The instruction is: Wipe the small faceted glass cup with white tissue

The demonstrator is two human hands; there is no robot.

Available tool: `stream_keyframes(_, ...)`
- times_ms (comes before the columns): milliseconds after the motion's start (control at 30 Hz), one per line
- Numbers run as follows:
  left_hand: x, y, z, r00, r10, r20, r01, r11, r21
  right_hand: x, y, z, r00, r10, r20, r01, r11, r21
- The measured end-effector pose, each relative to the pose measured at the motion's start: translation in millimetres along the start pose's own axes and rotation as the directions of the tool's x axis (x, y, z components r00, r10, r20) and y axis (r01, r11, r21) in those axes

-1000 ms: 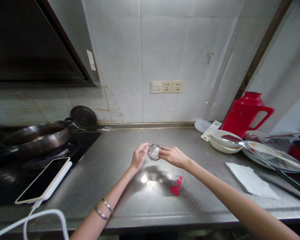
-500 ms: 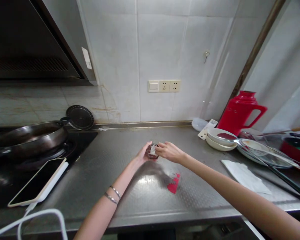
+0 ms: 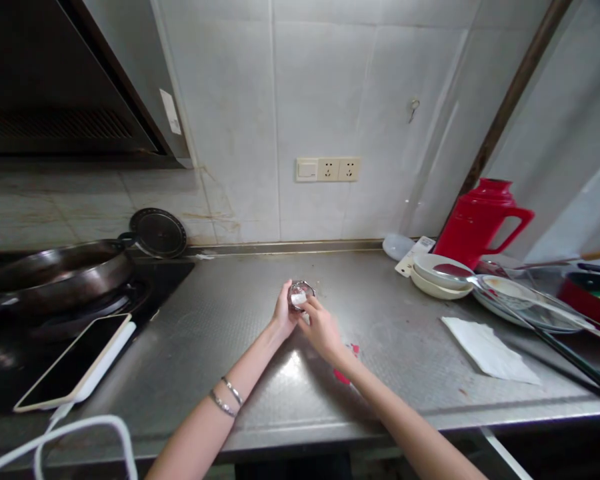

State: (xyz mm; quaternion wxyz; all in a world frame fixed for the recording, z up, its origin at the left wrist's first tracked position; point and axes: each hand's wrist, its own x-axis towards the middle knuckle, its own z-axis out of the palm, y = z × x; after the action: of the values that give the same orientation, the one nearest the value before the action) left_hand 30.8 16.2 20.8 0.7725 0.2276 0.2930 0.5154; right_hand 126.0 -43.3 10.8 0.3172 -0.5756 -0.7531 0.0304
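Observation:
My left hand (image 3: pixel 283 313) is wrapped around the side of a small dark-tinted glass bowl (image 3: pixel 306 288) with a faceted rim, held over the steel counter. Its opening faces up towards me. Inside shows a small white piece (image 3: pixel 298 298) that looks like tissue. My right hand (image 3: pixel 321 328) has its fingers closed together at the near right of the rim, the fingertips at the white piece. Exactly what they pinch is too small to tell for sure. A torn red scrap (image 3: pixel 342 377) lies on the counter, partly hidden under my right forearm.
On the left, a pan (image 3: pixel 60 270) sits on the stove, near a phone (image 3: pixel 75 360) with a white cable (image 3: pixel 93 423). At right stand a red thermos (image 3: pixel 473 223), stacked bowls (image 3: pixel 440 283), plates with utensils and a folded white tissue (image 3: pixel 490 350).
My right hand has swung from the bowl's right side down to its near side. The bowl is tilted more upward, and my right forearm now covers part of the red scrap.

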Motion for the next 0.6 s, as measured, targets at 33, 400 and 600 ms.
stream_keyframes(33,0.7,-0.1,-0.5,1.000,0.006,0.009,-0.006,1.000,-0.007,0.8,0.9,1.4,1.000,0.007,-0.010,-0.007,1.000,0.024)
stream_keyframes(400,8.5,26.5,-20.6,0.902,-0.346,0.257,0.280,0.924,0.262,24.5,38.8,-65.9,0.737,-0.448,0.506,0.621,0.746,-0.243)
stream_keyframes(600,5.7,14.0,-14.6,0.915,-0.346,0.207,0.266,0.904,0.336,34.5,34.4,-73.7,0.650,-0.470,0.597,0.723,0.626,-0.294)
